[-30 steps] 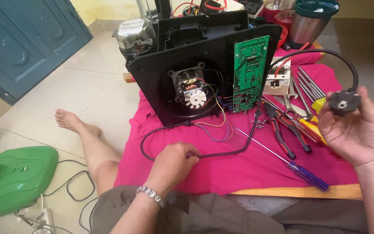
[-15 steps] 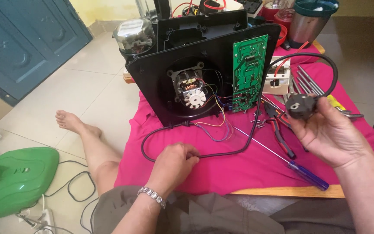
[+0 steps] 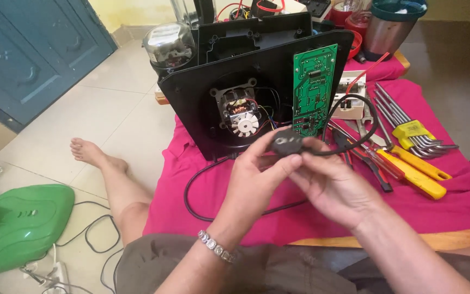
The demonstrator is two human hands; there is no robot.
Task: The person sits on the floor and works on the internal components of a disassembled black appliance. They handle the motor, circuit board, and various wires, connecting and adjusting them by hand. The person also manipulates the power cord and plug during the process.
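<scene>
Both the left hand (image 3: 256,177) and right hand (image 3: 330,182) grasp the black plastic power plug (image 3: 285,142), fingers hiding its prongs; its black cord (image 3: 363,128) loops behind them

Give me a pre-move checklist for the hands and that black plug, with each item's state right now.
1. Both hands on the plug: ok. Left hand and right hand pinch the black plug.
2. Cord free of snags: cannot tell. The black cord loops over the tools.
3. Plug pins undamaged: cannot tell, hidden.
4. Appliance housing stands upright: ok, motor exposed.
5. Green circuit board clear of the hands: ok.
6. Yellow-handled screwdrivers lie apart on the pink cloth: ok.
</scene>
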